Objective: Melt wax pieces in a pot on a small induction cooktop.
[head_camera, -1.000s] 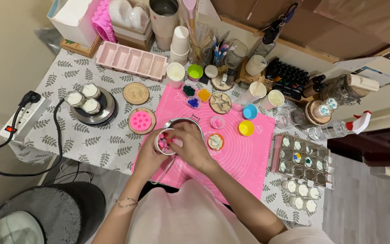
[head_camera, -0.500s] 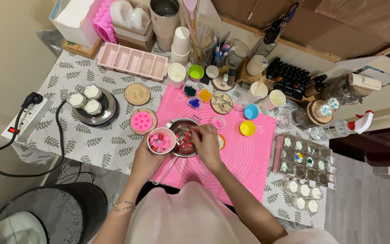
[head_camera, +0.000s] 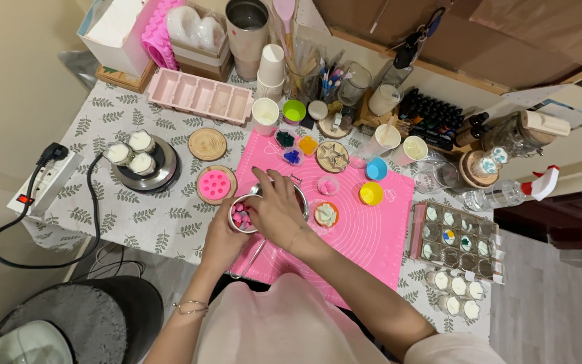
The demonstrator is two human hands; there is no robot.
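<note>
Pink and red wax chunks fill the small white cup [head_camera: 242, 217], held at frame centre, right against the rim of the small steel pot [head_camera: 296, 193] on the pink silicone mat [head_camera: 365, 232].

Left hand [head_camera: 220, 241] is wrapped around the cup from below, closed on it. Right hand [head_camera: 274, 205] lies over the cup mouth and the pot, fingers curled down into the chunks; can't tell whether it has pinched one.

Risks, my read:
- Cup is in the air, gripped by one hand only. A tilt would spill chunks onto the mat or off the near edge of the surface.
- Right wrist sits across the pot, whose long handle [head_camera: 250, 257] sticks out toward the person. A bump would swing or tip the pot.
- Power cable [head_camera: 69, 202] at left loops off the surface edge. A snag would drag the round warmer plate [head_camera: 163, 172] and its jars.

Counts, left to right:
- 3 jars of white wax [head_camera: 133, 153] on the warmer
- 2 round wooden coasters, one bare [head_camera: 207, 143], one carrying a pink round mould [head_camera: 215, 183]
- 1 long pink compartment mould [head_camera: 200, 96], upper left
- 2 small silicone cups, blue [head_camera: 375, 168] and yellow [head_camera: 371, 193]
- 1 compartment tray [head_camera: 454, 239] at right; cell count not clear.
</note>
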